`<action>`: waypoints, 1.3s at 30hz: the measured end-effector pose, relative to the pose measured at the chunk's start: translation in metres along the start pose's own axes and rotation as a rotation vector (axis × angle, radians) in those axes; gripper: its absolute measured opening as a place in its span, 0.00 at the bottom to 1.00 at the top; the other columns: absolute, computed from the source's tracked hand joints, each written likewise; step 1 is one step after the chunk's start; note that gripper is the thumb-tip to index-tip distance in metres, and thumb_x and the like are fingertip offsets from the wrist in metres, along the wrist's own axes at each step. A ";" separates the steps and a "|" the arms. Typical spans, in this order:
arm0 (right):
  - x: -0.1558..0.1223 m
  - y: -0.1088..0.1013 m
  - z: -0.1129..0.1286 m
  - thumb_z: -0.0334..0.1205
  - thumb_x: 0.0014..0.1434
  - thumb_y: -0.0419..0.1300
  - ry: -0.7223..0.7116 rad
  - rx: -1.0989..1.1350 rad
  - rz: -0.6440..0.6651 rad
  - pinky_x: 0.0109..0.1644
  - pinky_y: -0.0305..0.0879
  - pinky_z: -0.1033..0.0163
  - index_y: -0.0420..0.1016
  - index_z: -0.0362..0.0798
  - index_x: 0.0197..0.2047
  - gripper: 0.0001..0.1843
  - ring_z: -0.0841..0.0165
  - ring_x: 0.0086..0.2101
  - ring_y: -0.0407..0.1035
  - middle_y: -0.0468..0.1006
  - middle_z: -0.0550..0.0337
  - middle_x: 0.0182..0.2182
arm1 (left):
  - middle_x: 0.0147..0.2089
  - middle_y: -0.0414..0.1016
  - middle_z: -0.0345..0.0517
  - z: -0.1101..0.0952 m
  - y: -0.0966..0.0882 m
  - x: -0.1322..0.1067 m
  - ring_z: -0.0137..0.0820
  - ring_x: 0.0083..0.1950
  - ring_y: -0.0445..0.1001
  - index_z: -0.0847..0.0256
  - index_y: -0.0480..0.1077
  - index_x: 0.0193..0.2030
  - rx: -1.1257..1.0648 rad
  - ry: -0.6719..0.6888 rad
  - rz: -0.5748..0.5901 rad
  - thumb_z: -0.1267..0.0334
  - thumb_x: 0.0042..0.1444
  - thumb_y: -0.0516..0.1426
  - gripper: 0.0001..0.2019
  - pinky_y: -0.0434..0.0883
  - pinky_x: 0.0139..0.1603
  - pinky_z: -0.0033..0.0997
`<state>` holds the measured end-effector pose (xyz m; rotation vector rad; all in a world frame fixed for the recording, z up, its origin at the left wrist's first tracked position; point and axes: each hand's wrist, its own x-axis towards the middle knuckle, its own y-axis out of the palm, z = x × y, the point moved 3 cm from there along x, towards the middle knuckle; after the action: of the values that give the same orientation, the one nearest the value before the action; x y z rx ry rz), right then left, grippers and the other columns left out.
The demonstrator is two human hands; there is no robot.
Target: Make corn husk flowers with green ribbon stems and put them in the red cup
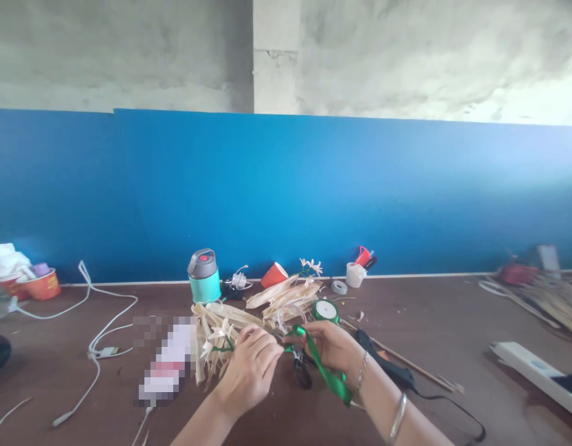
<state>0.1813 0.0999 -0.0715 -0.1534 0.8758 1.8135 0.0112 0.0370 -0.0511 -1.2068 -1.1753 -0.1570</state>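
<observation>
My left hand (254, 367) is closed around the green stem of a small spray of pale flowers (219, 334), whose heads stick out to the left. My right hand (333, 345) pinches a shiny green ribbon (330, 376) between thumb and fingers, and the ribbon's loose length hangs over the palm toward the wrist. Both hands are close together, with a bit of green between them. Just beyond the right hand lies a green ribbon spool (326, 310). Dark-handled scissors (303, 375) rest on the table between the hands, partly hidden. Dried husks (286, 298) spread behind them.
A black glue gun (391, 365) and a thin stick (416, 364) lie right of my right hand. Behind stand a turquoise flask (205, 286), a red cup (274, 275) and a white cup (355, 275). White cables (97, 334) trail at left; a white box (536, 375) lies right.
</observation>
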 end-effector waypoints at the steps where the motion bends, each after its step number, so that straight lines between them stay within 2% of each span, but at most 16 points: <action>1: 0.001 -0.004 0.003 0.28 0.55 0.54 -0.032 -0.004 -0.012 0.24 0.65 0.75 0.68 0.42 0.22 0.11 0.76 0.20 0.69 0.77 0.54 0.22 | 0.30 0.72 0.42 0.001 0.001 0.000 0.31 0.33 0.68 0.60 0.67 0.34 -0.034 -0.026 0.011 0.76 0.57 0.49 0.09 0.63 0.45 0.39; 3: 0.002 -0.011 0.008 0.29 0.56 0.52 -0.110 -0.021 -0.036 0.30 0.69 0.71 0.68 0.43 0.24 0.10 0.72 0.25 0.73 0.77 0.53 0.24 | 0.29 0.72 0.42 0.003 0.001 0.000 0.31 0.33 0.68 0.60 0.67 0.33 -0.121 -0.094 0.018 0.75 0.57 0.49 0.09 0.63 0.43 0.38; 6: 0.003 -0.019 0.011 0.30 0.52 0.56 -0.188 -0.087 -0.088 0.37 0.70 0.64 0.70 0.44 0.26 0.05 0.67 0.30 0.75 0.78 0.53 0.25 | 0.29 0.71 0.43 0.006 -0.002 0.002 0.32 0.34 0.69 0.59 0.67 0.32 -0.300 -0.247 -0.023 0.72 0.58 0.50 0.07 0.64 0.41 0.37; 9: -0.001 -0.027 0.015 0.30 0.46 0.60 -0.269 -0.181 -0.191 0.35 0.69 0.63 0.71 0.44 0.25 0.01 0.65 0.28 0.73 0.77 0.56 0.23 | 0.30 0.71 0.44 0.011 -0.007 0.004 0.33 0.35 0.69 0.60 0.68 0.29 -0.501 -0.453 -0.068 0.67 0.57 0.52 0.07 0.65 0.39 0.33; 11: -0.007 -0.027 0.021 0.30 0.44 0.60 -0.391 -0.230 -0.262 0.33 0.66 0.65 0.73 0.47 0.27 0.05 0.67 0.27 0.72 0.76 0.62 0.23 | 0.29 0.70 0.43 0.016 -0.008 0.003 0.32 0.34 0.69 0.60 0.69 0.28 -0.640 -0.628 -0.076 0.64 0.56 0.55 0.07 0.65 0.37 0.31; 14: -0.019 -0.013 0.027 0.31 0.41 0.63 -0.564 -0.281 -0.285 0.32 0.63 0.69 0.76 0.49 0.35 0.14 0.71 0.26 0.69 0.76 0.66 0.24 | 0.25 0.69 0.39 0.023 -0.001 -0.003 0.28 0.28 0.66 0.61 0.70 0.28 -0.880 -0.910 -0.102 0.60 0.51 0.59 0.07 0.62 0.30 0.26; 16: -0.025 0.006 0.023 0.33 0.42 0.64 -0.599 -0.338 -0.216 0.26 0.60 0.69 0.77 0.48 0.41 0.19 0.73 0.21 0.65 0.73 0.68 0.19 | 0.23 0.68 0.38 0.025 0.006 -0.005 0.27 0.25 0.65 0.62 0.70 0.27 -0.974 -1.001 -0.111 0.58 0.49 0.61 0.09 0.60 0.26 0.24; 18: -0.026 0.031 0.013 0.33 0.44 0.64 -0.631 -0.508 0.018 0.23 0.57 0.70 0.75 0.48 0.46 0.23 0.75 0.19 0.63 0.74 0.66 0.21 | 0.22 0.69 0.39 0.027 0.011 -0.006 0.26 0.24 0.64 0.62 0.69 0.27 -1.013 -1.024 -0.114 0.57 0.47 0.61 0.10 0.60 0.25 0.24; 20: -0.024 0.046 0.002 0.36 0.46 0.64 -0.630 -0.517 0.076 0.22 0.57 0.71 0.75 0.47 0.45 0.20 0.76 0.21 0.65 0.77 0.61 0.31 | 0.22 0.69 0.39 0.027 0.014 -0.006 0.26 0.24 0.64 0.62 0.68 0.25 -1.049 -1.041 -0.124 0.57 0.46 0.62 0.11 0.60 0.25 0.23; 21: -0.022 0.050 -0.002 0.37 0.45 0.65 -0.635 -0.501 0.045 0.21 0.57 0.71 0.76 0.47 0.44 0.19 0.74 0.22 0.67 0.78 0.59 0.32 | 0.22 0.69 0.39 0.027 0.014 -0.006 0.26 0.24 0.65 0.63 0.68 0.25 -1.063 -1.049 -0.128 0.57 0.46 0.62 0.12 0.60 0.25 0.23; 25: -0.013 0.050 -0.012 0.40 0.40 0.68 -0.644 -0.421 -0.112 0.24 0.64 0.67 0.78 0.44 0.30 0.12 0.69 0.23 0.70 0.77 0.60 0.21 | 0.22 0.69 0.39 0.025 0.015 -0.006 0.26 0.24 0.66 0.63 0.68 0.25 -1.074 -1.081 -0.161 0.57 0.46 0.62 0.12 0.61 0.24 0.23; 27: -0.009 0.048 -0.015 0.40 0.39 0.69 -0.646 -0.384 -0.151 0.26 0.65 0.66 0.77 0.44 0.26 0.11 0.69 0.22 0.70 0.76 0.61 0.19 | 0.22 0.69 0.38 0.024 0.016 -0.007 0.26 0.24 0.66 0.63 0.69 0.25 -1.051 -1.090 -0.191 0.57 0.46 0.62 0.11 0.62 0.24 0.23; 34: -0.003 0.046 -0.024 0.41 0.38 0.70 -0.647 -0.337 -0.215 0.22 0.63 0.67 0.75 0.43 0.24 0.12 0.71 0.18 0.66 0.74 0.63 0.17 | 0.23 0.72 0.40 0.025 0.028 -0.014 0.29 0.25 0.69 0.63 0.70 0.28 -0.875 -1.031 -0.223 0.54 0.48 0.60 0.12 0.65 0.27 0.26; 39: -0.002 0.046 -0.027 0.42 0.39 0.70 -0.659 -0.318 -0.227 0.20 0.61 0.69 0.75 0.43 0.23 0.12 0.72 0.17 0.66 0.73 0.63 0.15 | 0.24 0.73 0.42 0.021 0.021 -0.013 0.31 0.26 0.69 0.63 0.70 0.28 -0.680 -0.937 -0.215 0.55 0.51 0.57 0.12 0.65 0.27 0.27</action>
<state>0.1348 0.0736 -0.0676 0.1383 0.0994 1.6213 0.0065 0.0560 -0.0767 -1.8296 -2.1839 -0.1612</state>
